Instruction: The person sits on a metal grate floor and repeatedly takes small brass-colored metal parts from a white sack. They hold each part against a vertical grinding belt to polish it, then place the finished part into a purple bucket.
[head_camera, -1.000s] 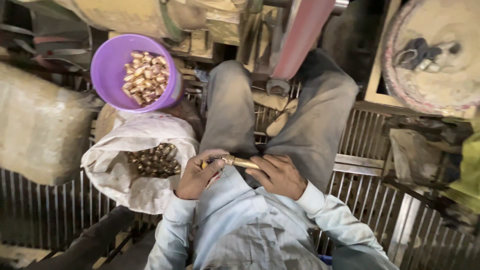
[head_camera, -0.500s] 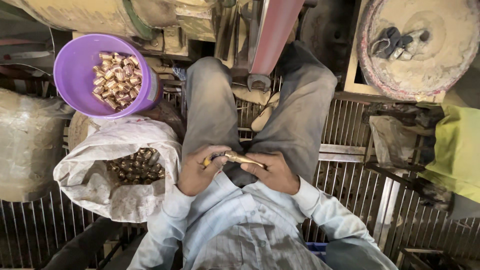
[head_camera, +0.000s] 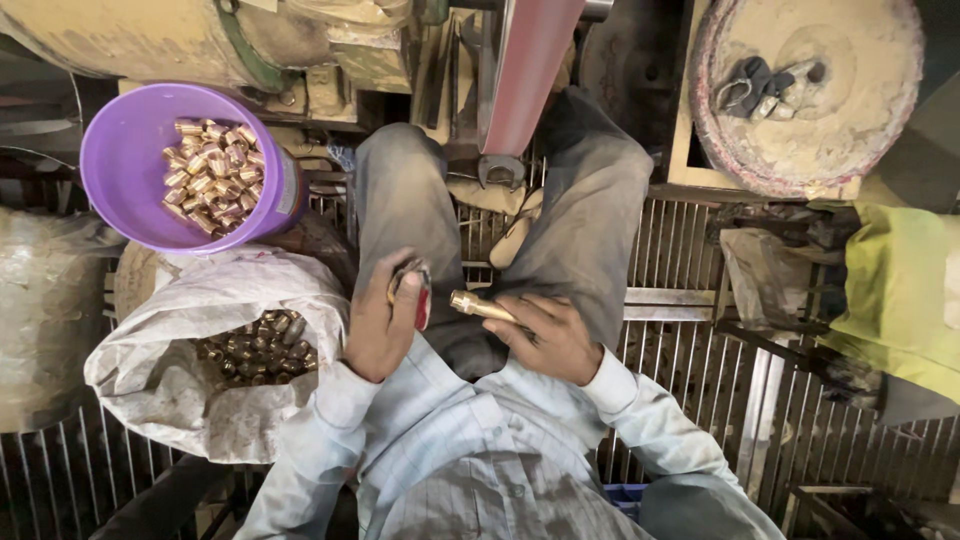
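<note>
The person sits with legs stretched out over a metal grate floor (head_camera: 700, 340), both hands in the lap. The right hand (head_camera: 550, 340) grips a brass fitting (head_camera: 480, 305), fingers (head_camera: 525, 312) clamped round its near end while the far end sticks out toward the left hand. The left hand (head_camera: 380, 325) sits just beside it, apart from the fitting, fingers curled shut on a small object with a red side (head_camera: 422, 300); what it is cannot be told. To the left of the left hand, touching the thigh, lies an open white sack (head_camera: 170, 370) with dull brass pieces (head_camera: 255, 350) heaped inside. Above the sack stands a purple bucket (head_camera: 125, 150), tilted toward the camera, holding brighter brass pieces (head_camera: 210, 185). Between the knees a red bar (head_camera: 530, 70) runs down to a metal end near the feet. At upper right rests a dusty round disc (head_camera: 850, 130) with a dark rag (head_camera: 760, 85) on it, and a yellow-green cloth (head_camera: 900, 290) lies below that at the right edge.
</note>
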